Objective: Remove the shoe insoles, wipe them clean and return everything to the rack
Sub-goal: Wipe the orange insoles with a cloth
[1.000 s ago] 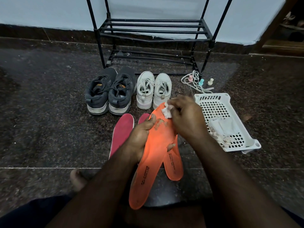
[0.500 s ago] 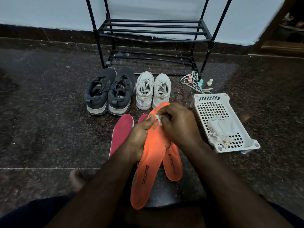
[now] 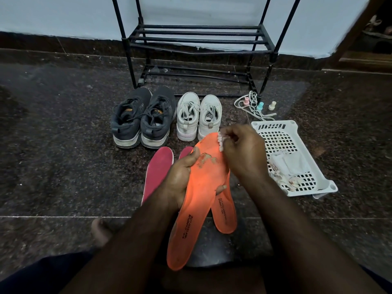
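Note:
My left hand [image 3: 180, 177] grips an orange insole [image 3: 197, 204] around its middle, toe end pointing away and worn patches showing near the toe. At the insole's toe edge, my right hand [image 3: 241, 151] pinches a small white wipe [image 3: 220, 141]. A second orange insole [image 3: 226, 215] lies on the floor under it. Two pink insoles [image 3: 158, 170] lie to the left. A dark grey pair of shoes [image 3: 142, 119] and a white pair [image 3: 198, 115] stand in front of the black shoe rack [image 3: 197, 39].
A white plastic basket [image 3: 273, 128] with used wipes and a packet sits on the floor at the right. Loose white laces [image 3: 250, 102] and three small bottles [image 3: 259, 106] lie by the rack's right leg. My bare foot [image 3: 101, 230] rests at the lower left.
My right hand with the wipe slid down the insole toward its middle, then back up to the toe edge. My left hand keeps its hold.

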### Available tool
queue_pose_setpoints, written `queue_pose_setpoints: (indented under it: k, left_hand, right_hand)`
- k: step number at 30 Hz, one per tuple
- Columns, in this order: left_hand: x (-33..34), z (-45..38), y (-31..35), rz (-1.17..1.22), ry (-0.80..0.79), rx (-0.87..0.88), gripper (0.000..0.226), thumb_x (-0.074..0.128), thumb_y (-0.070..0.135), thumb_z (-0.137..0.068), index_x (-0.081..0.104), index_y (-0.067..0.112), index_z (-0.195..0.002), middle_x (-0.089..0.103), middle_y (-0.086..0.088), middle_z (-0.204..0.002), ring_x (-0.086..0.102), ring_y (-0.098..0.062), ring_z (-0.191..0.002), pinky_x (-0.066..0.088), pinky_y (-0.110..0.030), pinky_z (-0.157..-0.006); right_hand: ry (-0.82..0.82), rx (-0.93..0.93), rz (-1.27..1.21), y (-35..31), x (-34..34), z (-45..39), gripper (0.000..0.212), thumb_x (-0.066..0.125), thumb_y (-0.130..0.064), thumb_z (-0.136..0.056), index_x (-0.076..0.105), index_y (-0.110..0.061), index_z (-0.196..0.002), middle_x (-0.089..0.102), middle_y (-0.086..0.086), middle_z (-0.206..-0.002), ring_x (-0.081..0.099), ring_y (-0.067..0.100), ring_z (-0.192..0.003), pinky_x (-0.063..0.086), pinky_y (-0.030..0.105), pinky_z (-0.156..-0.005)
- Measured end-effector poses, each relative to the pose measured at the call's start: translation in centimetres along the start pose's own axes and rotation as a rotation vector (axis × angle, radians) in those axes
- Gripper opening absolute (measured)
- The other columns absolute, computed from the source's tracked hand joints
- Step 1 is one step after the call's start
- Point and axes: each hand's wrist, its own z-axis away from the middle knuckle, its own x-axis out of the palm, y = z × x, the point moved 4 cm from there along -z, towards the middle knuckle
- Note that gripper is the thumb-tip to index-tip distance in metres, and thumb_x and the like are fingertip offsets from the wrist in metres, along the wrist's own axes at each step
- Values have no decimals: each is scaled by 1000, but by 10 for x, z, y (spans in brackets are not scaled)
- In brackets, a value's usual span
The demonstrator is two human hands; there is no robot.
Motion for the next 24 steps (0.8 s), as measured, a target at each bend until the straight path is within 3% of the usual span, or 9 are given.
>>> queue_pose_setpoints:
  k: [3, 6, 10, 12, 15, 20, 23, 24]
  left_hand:
    - [9, 6, 2, 48, 16, 42, 61, 39, 57, -101, 76, 9, -112, 72, -18, -115, 71, -35, -96, 58, -49, -76]
    - [10, 4, 1, 126, -10, 69, 66, 35, 54, -101, 79, 5, -99, 73, -18, -106, 72, -32, -96, 54, -45, -92]
    - [9, 6, 2, 112, 5, 80, 71, 33, 54, -102, 81, 5, -85, 74, -19, -97, 74, -31, -89, 58, -43, -84]
    - [10, 5, 2, 110, 15, 80, 66, 37, 54, -99, 80, 4, -91, 73, -18, -101, 72, -31, -95, 56, -42, -89]
    - [11, 7, 0, 104, 64, 59, 62, 38, 54, -98, 71, 2, -108, 67, -19, -111, 65, -32, -106, 46, -44, -102]
    - [6, 5, 1, 105, 81, 47, 62, 46, 55, -94, 76, 3, -83, 68, -18, -96, 65, -29, -96, 39, -43, -108]
    - [8, 5, 2, 121, 57, 56, 57, 49, 53, -91, 70, 3, -108, 64, -17, -111, 55, -28, -118, 37, -47, -114]
    - [11, 7, 2, 117, 56, 62, 59, 46, 53, -94, 67, 3, -115, 65, -18, -114, 58, -30, -117, 41, -48, -111]
  right_hand:
    - [-85, 34, -90, -8, 0, 8, 22, 63, -9, -78, 72, -19, -96, 69, -5, -93, 64, 13, -86, 53, 32, -80]
    - [-191, -64, 33, -23, 15, 24, 23, 61, -8, -77, 72, -18, -95, 69, 1, -93, 64, 20, -89, 49, 32, -83]
    - [-323, -53, 13, -31, 21, 29, 19, 64, -9, -76, 72, -18, -91, 71, -4, -84, 65, 13, -81, 50, 31, -78]
    - [-277, -20, -52, -28, 16, 27, 18, 64, -6, -75, 71, -17, -88, 70, -6, -78, 63, 7, -76, 49, 27, -75]
    - [-207, -77, 11, -29, 16, 26, 18, 62, -7, -75, 69, -17, -89, 69, -3, -82, 63, 17, -82, 47, 32, -77]
    - [-434, 16, -1, -30, 25, 32, 13, 69, -13, -73, 73, -20, -83, 72, -6, -75, 66, 10, -74, 52, 31, -74]
    - [-245, 10, -59, -27, 13, 24, 12, 67, -8, -75, 70, -18, -81, 70, -7, -75, 63, 7, -70, 48, 25, -67]
    - [-195, -4, -42, -26, 12, 23, 13, 65, -6, -76, 69, -18, -81, 69, -6, -77, 62, 10, -71, 47, 25, -67]
